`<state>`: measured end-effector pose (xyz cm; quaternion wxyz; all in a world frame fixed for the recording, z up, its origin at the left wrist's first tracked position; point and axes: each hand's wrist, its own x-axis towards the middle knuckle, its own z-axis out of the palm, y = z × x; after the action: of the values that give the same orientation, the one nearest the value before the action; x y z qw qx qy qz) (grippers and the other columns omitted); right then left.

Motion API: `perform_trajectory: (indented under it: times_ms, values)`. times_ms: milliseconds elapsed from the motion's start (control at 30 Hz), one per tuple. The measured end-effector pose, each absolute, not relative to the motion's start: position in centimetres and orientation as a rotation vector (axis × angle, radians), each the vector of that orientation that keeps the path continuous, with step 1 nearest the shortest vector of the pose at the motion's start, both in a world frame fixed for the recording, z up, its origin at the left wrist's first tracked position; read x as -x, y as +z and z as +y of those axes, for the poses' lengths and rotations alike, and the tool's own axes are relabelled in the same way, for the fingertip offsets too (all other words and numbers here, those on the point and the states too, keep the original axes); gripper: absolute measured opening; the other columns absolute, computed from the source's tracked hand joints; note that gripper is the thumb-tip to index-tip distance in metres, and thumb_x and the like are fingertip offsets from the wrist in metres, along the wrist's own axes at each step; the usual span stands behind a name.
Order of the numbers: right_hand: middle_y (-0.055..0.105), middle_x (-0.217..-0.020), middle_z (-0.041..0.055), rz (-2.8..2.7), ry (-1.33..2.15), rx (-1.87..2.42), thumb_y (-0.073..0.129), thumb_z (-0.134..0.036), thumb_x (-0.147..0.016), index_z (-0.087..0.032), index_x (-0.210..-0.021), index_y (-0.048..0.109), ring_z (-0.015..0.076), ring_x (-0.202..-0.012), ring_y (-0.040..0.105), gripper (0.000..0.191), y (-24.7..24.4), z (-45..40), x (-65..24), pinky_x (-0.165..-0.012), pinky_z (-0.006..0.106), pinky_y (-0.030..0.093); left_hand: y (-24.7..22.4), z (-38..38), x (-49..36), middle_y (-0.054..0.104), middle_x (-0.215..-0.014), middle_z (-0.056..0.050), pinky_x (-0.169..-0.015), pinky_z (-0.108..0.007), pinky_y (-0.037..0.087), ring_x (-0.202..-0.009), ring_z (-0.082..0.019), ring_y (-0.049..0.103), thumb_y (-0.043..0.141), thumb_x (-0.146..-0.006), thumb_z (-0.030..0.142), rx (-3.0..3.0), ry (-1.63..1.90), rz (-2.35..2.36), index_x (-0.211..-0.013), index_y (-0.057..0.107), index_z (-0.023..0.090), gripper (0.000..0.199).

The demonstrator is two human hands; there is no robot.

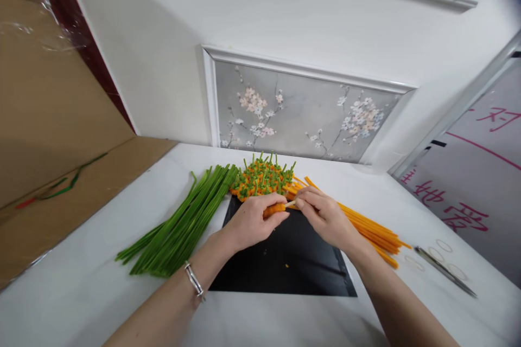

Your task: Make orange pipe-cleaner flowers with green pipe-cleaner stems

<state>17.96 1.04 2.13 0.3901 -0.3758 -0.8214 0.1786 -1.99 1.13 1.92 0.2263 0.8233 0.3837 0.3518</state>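
Observation:
Over the black mat (280,260), my left hand (254,219) is closed around an orange coiled piece (274,209). My right hand (325,216) pinches a thin pale stick (290,204), whose other end meets the orange piece. Just behind both hands lies a pile of small orange and green pieces (262,176) with upright green stems. A bundle of green fuzzy stems (187,222) is to the left of the mat. Orange fuzzy stems (368,226) lie to the right, partly behind my right hand and forearm.
On the white table (97,287), a silver pen-like tool (445,271) and several thin pale rings (435,254) lie at the right. Cardboard (61,103) stands along the left side. A wall with a framed floral panel (301,108) rises behind the table.

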Motion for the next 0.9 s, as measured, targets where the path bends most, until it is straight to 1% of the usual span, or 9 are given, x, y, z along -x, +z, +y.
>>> perform_trajectory:
  times_ms: [67, 200, 267, 367, 467, 533, 600, 767, 900]
  values:
    - [0.06, -0.089, 0.0056, -2.104, 0.457, 0.971, 0.039, -0.031, -0.096, -0.02, -0.085, 0.06, 0.0177, -0.084, 0.058, 0.026, 2.2, 1.0, -18.1, -0.077, 0.033, 0.048, 1.8, 1.1, 1.9, 0.067, -0.08, 0.002, -0.066, -0.021, 0.045, -0.07, -0.012, 0.06, 0.059, -0.083, 0.027, -2.26, 1.011, 1.076, -0.092, 0.066, 0.02, 0.013]
    - [0.064, -0.09, 0.0026, -2.162, 0.476, 1.087, 0.049, -0.031, -0.093, -0.022, -0.098, 0.06, 0.0166, -0.08, 0.06, 0.014, 1.9, 1.1, -18.4, -0.071, 0.03, 0.047, 1.5, 1.3, 1.9, 0.069, -0.078, 0.0, -0.065, -0.021, 0.045, -0.067, -0.012, 0.06, 0.052, -0.088, 0.026, -2.261, 1.089, 1.151, -0.09, 0.069, 0.019, 0.019]
    - [0.065, -0.083, 0.0014, -2.263, 0.438, 1.169, 0.049, -0.029, -0.093, -0.022, -0.09, 0.061, 0.0164, -0.075, 0.06, 0.014, 1.6, 1.1, -18.6, -0.068, 0.029, 0.044, 1.3, 1.6, 2.0, 0.069, -0.074, 0.0, -0.061, -0.02, 0.044, -0.063, -0.012, 0.06, 0.051, -0.089, 0.028, -2.271, 1.09, 1.199, -0.088, 0.071, 0.019, 0.021]
    - [0.063, -0.069, 0.0008, -2.455, 0.321, 1.28, 0.046, -0.028, -0.095, -0.02, -0.073, 0.059, 0.0163, -0.067, 0.06, 0.027, 1.5, 0.7, -18.6, -0.062, 0.028, 0.039, 1.0, 1.9, 2.3, 0.072, -0.076, -0.001, -0.059, -0.021, 0.045, -0.061, -0.013, 0.061, 0.052, -0.089, 0.028, -2.286, 1.075, 1.246, -0.092, 0.072, 0.018, 0.023]
    - [0.063, -0.067, 0.0006, -2.557, 0.217, 1.343, 0.047, -0.029, -0.095, -0.021, -0.073, 0.059, 0.016, -0.062, 0.06, 0.026, 1.9, -0.4, -18.3, -0.057, 0.027, 0.033, 0.6, 2.3, 2.6, 0.075, -0.095, -0.004, -0.071, -0.023, 0.05, -0.078, -0.017, 0.068, 0.052, -0.09, 0.027, -2.319, 1.046, 1.26, -0.105, 0.071, 0.02, 0.026]
    - [0.064, -0.067, 0.0005, -2.578, 0.141, 1.341, 0.046, -0.028, -0.095, -0.021, -0.075, 0.059, 0.0161, -0.061, 0.06, 0.024, 2.5, -1.3, -18.1, -0.055, 0.028, 0.031, 0.4, 2.4, 2.7, 0.073, -0.107, -0.005, -0.082, -0.027, 0.05, -0.092, -0.02, 0.069, 0.052, -0.09, 0.026, -2.339, 1.024, 1.278, -0.111, 0.069, 0.021, 0.027]
    - [0.064, -0.069, 0.001, -2.566, 0.06, 1.324, 0.046, -0.029, -0.095, -0.022, -0.078, 0.059, 0.0169, -0.06, 0.06, 0.023, 3.2, -2.0, -17.9, -0.054, 0.028, 0.03, 0.3, 2.4, 2.7, 0.072, -0.111, -0.004, -0.087, -0.029, 0.05, -0.097, -0.021, 0.068, 0.052, -0.09, 0.027, -2.356, 0.991, 1.284, -0.112, 0.068, 0.023, 0.028]
    - [0.064, -0.073, 0.0021, -2.423, 0.002, 1.285, 0.041, -0.032, -0.097, -0.022, -0.081, 0.059, 0.0178, -0.062, 0.06, 0.026, 4.2, -2.4, -17.8, -0.055, 0.029, 0.036, 0.6, 1.9, 2.3, 0.074, -0.105, -0.002, -0.08, -0.027, 0.05, -0.09, -0.02, 0.069, 0.052, -0.089, 0.023, -2.44, 0.895, 1.235, -0.108, 0.069, 0.025, 0.026]
    - [0.067, -0.081, 0.0029, -2.267, 0.045, 1.242, 0.042, -0.034, -0.097, -0.024, -0.088, 0.062, 0.0179, -0.072, 0.063, 0.024, 4.2, -1.5, -18.2, -0.064, 0.029, 0.043, 0.8, 1.1, 1.7, 0.075, -0.093, 0.0, -0.071, -0.025, 0.049, -0.08, -0.018, 0.069, 0.052, -0.088, 0.019, -2.509, 0.847, 1.107, -0.104, 0.07, 0.026, 0.026]
